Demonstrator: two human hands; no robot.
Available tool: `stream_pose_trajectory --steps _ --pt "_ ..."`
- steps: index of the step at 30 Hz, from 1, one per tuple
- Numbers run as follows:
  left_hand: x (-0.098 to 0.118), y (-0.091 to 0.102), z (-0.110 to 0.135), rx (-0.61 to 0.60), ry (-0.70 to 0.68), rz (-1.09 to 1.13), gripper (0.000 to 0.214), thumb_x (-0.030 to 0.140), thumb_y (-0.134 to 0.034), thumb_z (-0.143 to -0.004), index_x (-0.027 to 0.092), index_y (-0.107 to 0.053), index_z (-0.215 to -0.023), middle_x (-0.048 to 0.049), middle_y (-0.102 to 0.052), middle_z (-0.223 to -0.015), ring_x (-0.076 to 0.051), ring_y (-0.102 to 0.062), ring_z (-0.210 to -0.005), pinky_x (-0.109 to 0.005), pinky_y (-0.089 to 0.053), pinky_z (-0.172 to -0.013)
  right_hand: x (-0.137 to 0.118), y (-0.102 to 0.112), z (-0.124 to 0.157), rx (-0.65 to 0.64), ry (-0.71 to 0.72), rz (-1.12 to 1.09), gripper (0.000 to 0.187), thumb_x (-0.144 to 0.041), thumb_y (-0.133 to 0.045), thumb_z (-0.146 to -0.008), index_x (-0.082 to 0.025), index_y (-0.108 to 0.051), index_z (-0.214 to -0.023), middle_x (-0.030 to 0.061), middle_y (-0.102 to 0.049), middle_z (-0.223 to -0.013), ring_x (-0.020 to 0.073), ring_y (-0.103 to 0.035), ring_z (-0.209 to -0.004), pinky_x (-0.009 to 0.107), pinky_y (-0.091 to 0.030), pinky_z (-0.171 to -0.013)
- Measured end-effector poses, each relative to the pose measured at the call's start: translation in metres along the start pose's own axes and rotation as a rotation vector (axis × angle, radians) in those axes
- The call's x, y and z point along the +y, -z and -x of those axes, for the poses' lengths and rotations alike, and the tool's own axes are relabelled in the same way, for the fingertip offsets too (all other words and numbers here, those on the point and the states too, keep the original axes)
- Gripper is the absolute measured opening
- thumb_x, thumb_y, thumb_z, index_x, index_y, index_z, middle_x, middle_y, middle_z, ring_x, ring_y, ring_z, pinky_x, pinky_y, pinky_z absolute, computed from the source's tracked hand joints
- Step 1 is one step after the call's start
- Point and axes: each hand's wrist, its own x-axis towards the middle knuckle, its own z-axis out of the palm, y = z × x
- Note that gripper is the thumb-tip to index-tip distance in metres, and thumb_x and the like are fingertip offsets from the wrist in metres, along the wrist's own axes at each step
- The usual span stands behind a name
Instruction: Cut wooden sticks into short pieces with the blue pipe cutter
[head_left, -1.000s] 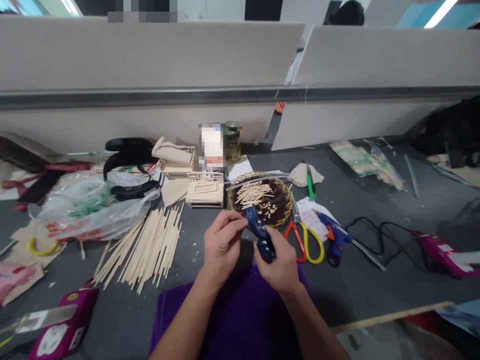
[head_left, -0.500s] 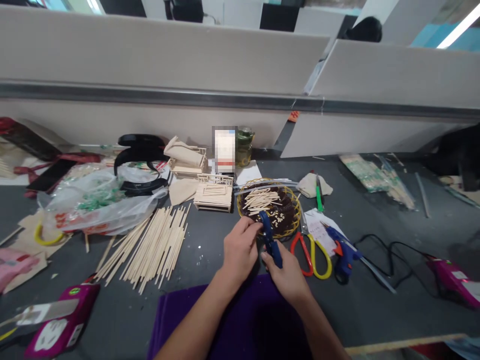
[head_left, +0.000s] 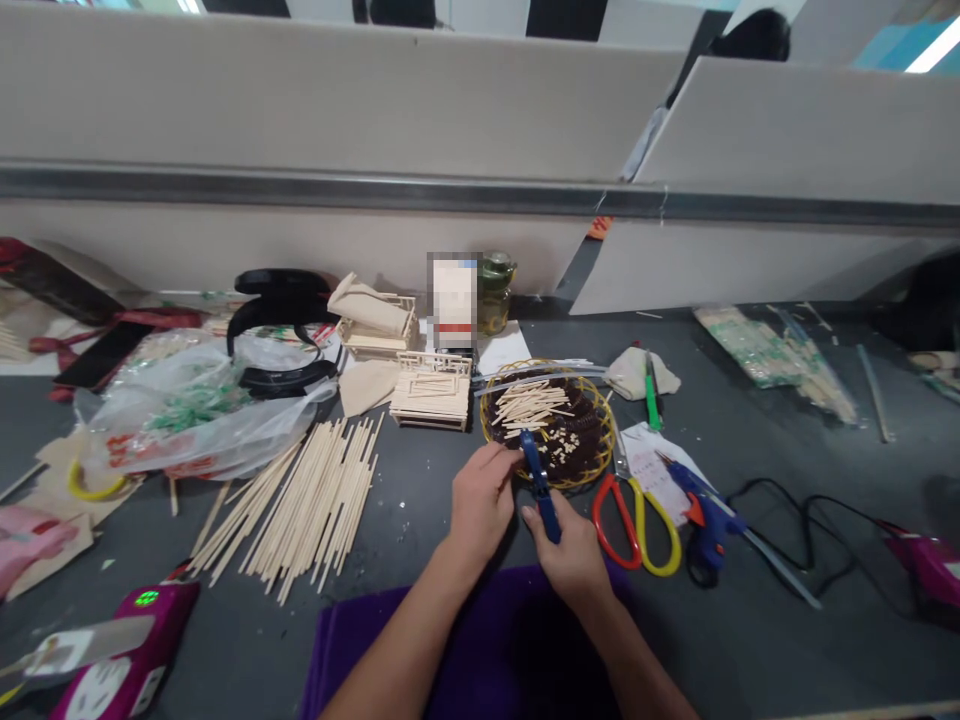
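My right hand grips the blue handles of a small pair of cutters, whose jaws point up toward the basket. My left hand is pinched at the cutters' jaws, fingertips together on something too small to make out. Just beyond them sits a round yellow-rimmed wire basket holding short cut wooden sticks and small offcuts. Both forearms come up over a purple cloth at the near edge.
A spread of long bamboo sticks lies to the left. A small stick-built model stands behind it. Red-and-yellow scissors and a blue glue gun with its cord lie to the right. A plastic bag is left.
Both hands and the cutters have settled slightly lower and nearer the basket's front rim. The view has shifted left and down a little. The grip on the cutters is unchanged.
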Motion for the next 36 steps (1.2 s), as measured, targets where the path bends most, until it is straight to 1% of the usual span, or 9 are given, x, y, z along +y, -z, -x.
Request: stream_pose_trajectory --steps 7,13,16,18,20,23,26,30,36 --pt "0.003 -0.002 -0.002 0.032 0.123 0.149 0.021 0.012 -0.048 -0.092 0.018 -0.068 -0.097 -0.0041 -0.066 -0.086 -0.014 -0.063 -0.08 -0.024 -0.05 -0.072 0.005 0.002 -0.002 -0.022 -0.008 -0.093 0.026 -0.043 -0.051 -0.089 -0.022 -0.054 -0.073 0.0002 -0.06 -0.059 0.0178 -0.059 -0.054 0.025 -0.046 -0.052" --pt "0.003 -0.002 -0.004 0.074 0.332 0.289 0.017 0.023 -0.053 -0.091 0.018 -0.069 -0.093 -0.0031 -0.066 -0.084 -0.015 -0.061 -0.078 -0.025 -0.047 -0.071 0.005 0.008 0.001 -0.142 -0.163 -0.357 0.028 -0.047 -0.055 -0.087 -0.02 -0.053 -0.079 -0.006 -0.048 -0.052 0.0122 -0.047 -0.042 0.023 -0.041 -0.044" --pt "0.003 -0.003 -0.004 0.081 0.428 0.402 0.016 0.028 -0.056 -0.089 0.016 -0.068 -0.09 -0.0027 -0.067 -0.08 -0.015 -0.06 -0.074 -0.025 -0.045 -0.068 0.0 0.015 0.002 -0.164 -0.203 -0.518 0.031 -0.05 -0.059 -0.083 -0.019 -0.057 -0.087 -0.0055 -0.05 -0.055 0.0127 -0.051 -0.044 0.024 -0.044 -0.045" --pt "0.003 -0.002 -0.004 0.092 0.455 0.471 0.018 0.031 -0.058 -0.087 0.016 -0.067 -0.088 -0.0026 -0.066 -0.079 -0.015 -0.059 -0.074 -0.026 -0.045 -0.069 -0.002 0.022 0.002 -0.17 -0.19 -0.628 0.034 -0.05 -0.062 -0.082 -0.018 -0.059 -0.094 -0.0018 -0.057 -0.064 0.0151 -0.059 -0.053 0.027 -0.051 -0.053" --pt "0.003 -0.001 -0.004 0.118 0.439 0.493 0.02 0.034 -0.06 -0.086 0.016 -0.069 -0.086 -0.0026 -0.065 -0.078 -0.015 -0.059 -0.075 -0.026 -0.045 -0.07 -0.002 0.029 0.0 -0.168 -0.159 -0.723 0.037 -0.048 -0.063 -0.081 -0.018 -0.06 -0.102 0.0028 -0.064 -0.077 0.0182 -0.065 -0.064 0.031 -0.055 -0.063" --pt "0.003 0.0 -0.005 0.167 0.377 0.456 0.022 0.037 -0.063 -0.085 0.017 -0.071 -0.083 -0.0024 -0.063 -0.078 -0.015 -0.058 -0.077 -0.026 -0.045 -0.072 0.001 0.036 -0.001 -0.13 -0.136 -0.788 0.037 -0.045 -0.064 -0.081 -0.019 -0.059 -0.107 0.0055 -0.066 -0.085 0.0204 -0.067 -0.071 0.034 -0.056 -0.066" --pt "0.003 0.001 -0.005 0.191 0.329 0.443 0.021 0.036 -0.064 -0.084 0.017 -0.073 -0.083 -0.002 -0.062 -0.076 -0.015 -0.058 -0.076 -0.026 -0.046 -0.072 0.0 0.038 0.0 -0.081 -0.129 -0.692 0.034 -0.042 -0.063 -0.082 -0.018 -0.06 -0.106 0.0059 -0.067 -0.088 0.02 -0.067 -0.073 0.034 -0.056 -0.068" --pt "0.007 0.005 -0.006 0.168 0.295 0.491 0.019 0.035 -0.064 -0.085 0.018 -0.072 -0.085 -0.0018 -0.061 -0.077 -0.014 -0.058 -0.075 -0.026 -0.046 -0.069 -0.009 0.029 0.006 0.003 -0.037 -0.42 0.029 -0.035 -0.057 -0.085 -0.018 -0.059 -0.108 0.0061 -0.067 -0.089 0.0201 -0.066 -0.076 0.035 -0.056 -0.072" --pt "0.018 0.012 -0.006 0.087 0.176 0.562 0.022 0.037 -0.064 -0.086 0.017 -0.07 -0.079 -0.0021 -0.059 -0.074 -0.013 -0.055 -0.068 -0.024 -0.044 -0.061 -0.011 0.016 0.01 0.218 0.192 0.05 0.047 -0.017 -0.053 -0.079 -0.016 -0.05 -0.125 0.0156 -0.061 -0.116 0.0307 -0.056 -0.112 0.051 -0.047 -0.095"
